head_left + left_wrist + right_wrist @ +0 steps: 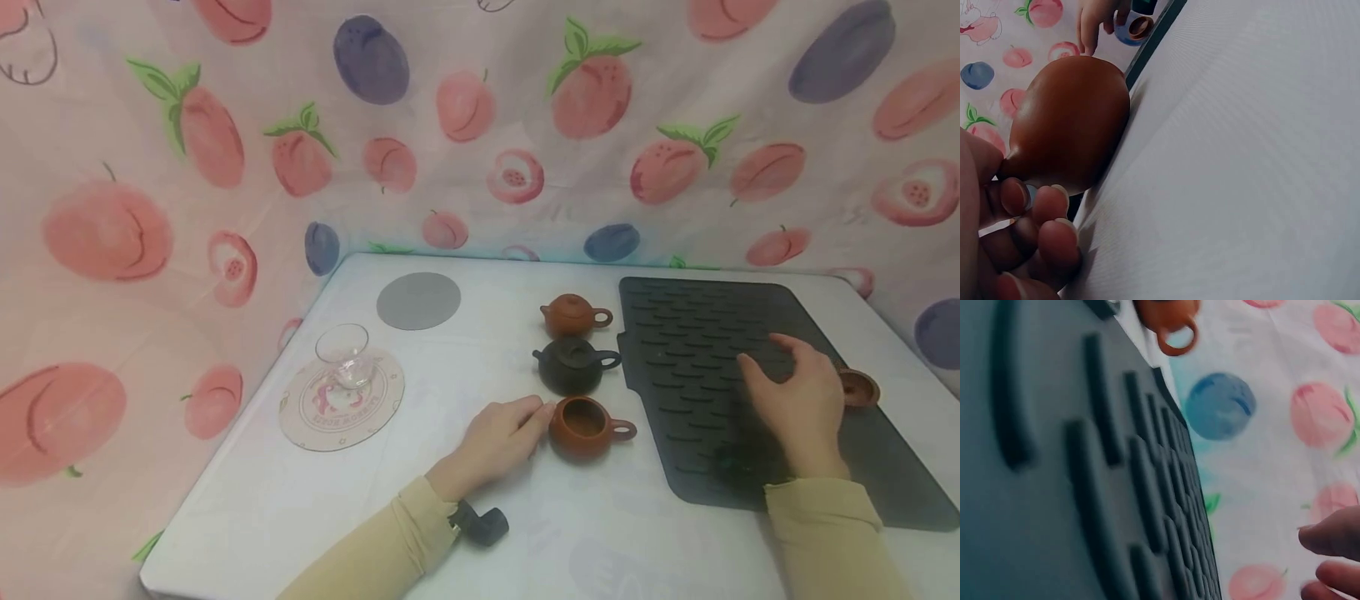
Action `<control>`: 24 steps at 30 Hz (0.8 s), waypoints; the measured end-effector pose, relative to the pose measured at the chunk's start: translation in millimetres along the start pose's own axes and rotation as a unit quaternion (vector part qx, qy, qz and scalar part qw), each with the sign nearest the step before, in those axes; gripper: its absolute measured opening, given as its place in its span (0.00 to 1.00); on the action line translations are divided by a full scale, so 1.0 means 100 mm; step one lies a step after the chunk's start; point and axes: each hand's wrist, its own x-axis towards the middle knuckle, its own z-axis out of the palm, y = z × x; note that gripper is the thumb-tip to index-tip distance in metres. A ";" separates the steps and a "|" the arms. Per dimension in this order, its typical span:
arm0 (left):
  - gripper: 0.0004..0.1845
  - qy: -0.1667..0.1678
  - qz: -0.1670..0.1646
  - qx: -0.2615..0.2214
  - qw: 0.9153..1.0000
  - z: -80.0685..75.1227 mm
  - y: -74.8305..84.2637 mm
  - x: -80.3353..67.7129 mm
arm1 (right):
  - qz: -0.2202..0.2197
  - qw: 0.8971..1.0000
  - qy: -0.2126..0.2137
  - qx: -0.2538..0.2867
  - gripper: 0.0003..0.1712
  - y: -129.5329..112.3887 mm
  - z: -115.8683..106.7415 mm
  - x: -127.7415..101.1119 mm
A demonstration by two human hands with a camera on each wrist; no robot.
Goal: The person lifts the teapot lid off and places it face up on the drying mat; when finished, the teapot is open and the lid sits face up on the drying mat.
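Three small teapots stand in a column on the white table (pixel 465 517): an orange lidded one (pixel 573 315), a dark one (pixel 573 367) and a nearer red-brown lidless teapot (pixel 588 427). My left hand (pixel 498 437) rests on the table against the lidless teapot (pixel 1069 125), its curled fingers (pixel 1041 231) at the spout. My right hand (pixel 795 400) lies palm down with straight fingers on a dark ribbed mat (pixel 675 333). A small red-brown lid (pixel 858 387) lies on the mat beside that hand, apart from the fingers. In the right wrist view only fingertips (pixel 1335 537) and the mat (pixel 1054 456) show.
A clear glass cup (pixel 343 354) stands on a round printed coaster (pixel 341 408) at the left. Behind it lies a grey round disc (pixel 417 300). A fruit-print cloth (pixel 480 125) hangs behind and left of the table. The table's near-left corner is close to my left sleeve.
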 end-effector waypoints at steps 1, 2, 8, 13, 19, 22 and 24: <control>0.22 0.000 0.000 0.000 1.000 0.00 0.00 0.00 | -0.012 1.000 -0.003 -0.002 0.33 -0.03 0.03 -0.01; 0.22 -0.001 0.000 -0.001 1.000 0.00 -0.01 0.00 | -0.021 1.000 -0.008 -0.002 0.33 -0.06 0.05 -0.03; 0.22 0.000 0.001 -0.013 1.000 0.01 -0.02 0.01 | -0.062 0.997 -0.032 0.016 0.31 -0.26 0.14 -0.10; 0.23 0.001 0.007 -0.025 1.000 0.01 -0.02 0.02 | -0.082 0.994 -0.056 0.038 0.29 -0.41 0.21 -0.13; 0.24 0.009 -0.013 -0.066 0.998 -0.02 -0.03 0.07 | -0.111 0.987 -0.101 0.054 0.30 -0.59 0.29 -0.11; 0.27 -0.004 -0.054 -0.104 0.993 -0.07 -0.05 0.13 | -0.128 0.981 -0.132 0.059 0.30 -0.72 0.29 -0.07; 0.29 -0.009 -0.077 -0.112 0.991 -0.12 -0.07 0.20 | -0.142 0.976 -0.153 0.059 0.30 -0.82 0.30 -0.02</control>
